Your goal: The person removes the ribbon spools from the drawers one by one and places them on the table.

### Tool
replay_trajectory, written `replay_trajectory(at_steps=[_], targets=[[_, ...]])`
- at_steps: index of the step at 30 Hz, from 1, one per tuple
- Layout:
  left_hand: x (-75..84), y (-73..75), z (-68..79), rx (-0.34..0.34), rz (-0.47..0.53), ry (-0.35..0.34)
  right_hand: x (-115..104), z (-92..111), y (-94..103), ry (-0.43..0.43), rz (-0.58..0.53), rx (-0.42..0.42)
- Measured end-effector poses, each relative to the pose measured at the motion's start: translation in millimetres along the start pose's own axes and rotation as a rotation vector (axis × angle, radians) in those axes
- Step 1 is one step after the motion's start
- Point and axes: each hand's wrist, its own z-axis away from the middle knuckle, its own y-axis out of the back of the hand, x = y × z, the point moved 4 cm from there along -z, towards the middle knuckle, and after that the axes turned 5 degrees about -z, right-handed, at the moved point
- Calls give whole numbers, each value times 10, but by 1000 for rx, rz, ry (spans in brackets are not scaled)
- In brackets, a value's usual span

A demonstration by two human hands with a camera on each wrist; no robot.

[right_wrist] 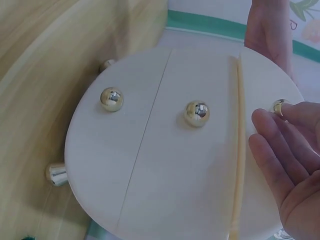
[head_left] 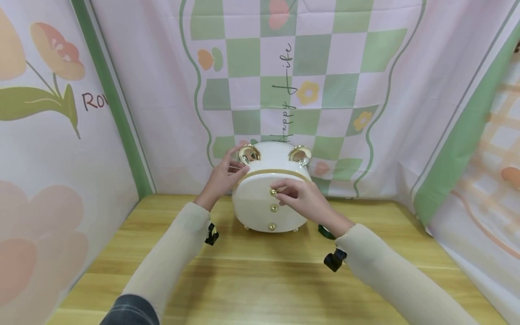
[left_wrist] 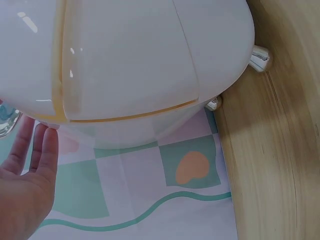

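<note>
A glossy white rounded storage box [head_left: 253, 203] with drawers stands at the back of the table, on small gold feet. Three gold knobs run down its front; the middle knob [right_wrist: 197, 113] and the lower knob [right_wrist: 111, 99] show fully in the right wrist view. My right hand [head_left: 302, 197] pinches the top knob [head_left: 273, 192] between thumb and forefinger, its other fingers loosely bent. My left hand [head_left: 225, 175] rests at the box's upper left side, below a gold ear-shaped ring [head_left: 249, 155]. Its fingers are fairly straight, with the tips against the side [left_wrist: 49, 145].
A dark green round object [head_left: 326, 232], partly hidden by my right arm, lies on the wooden table [head_left: 252, 289] right of the box. A patterned cloth [head_left: 276, 90] hangs close behind. A second gold ring [head_left: 300, 155] tops the box's right side.
</note>
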Motion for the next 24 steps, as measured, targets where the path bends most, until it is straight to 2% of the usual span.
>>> replay_trajectory(at_steps=[12,20,24], targets=[[-9,0,-8,-2,13,-3,131,-113,16,-63,35,40],[-11,12,-5,4,5,0,174,-107,5,-64,26,37],[-3,2,4,-3,7,6,183,-52,5,-35,-4,41]])
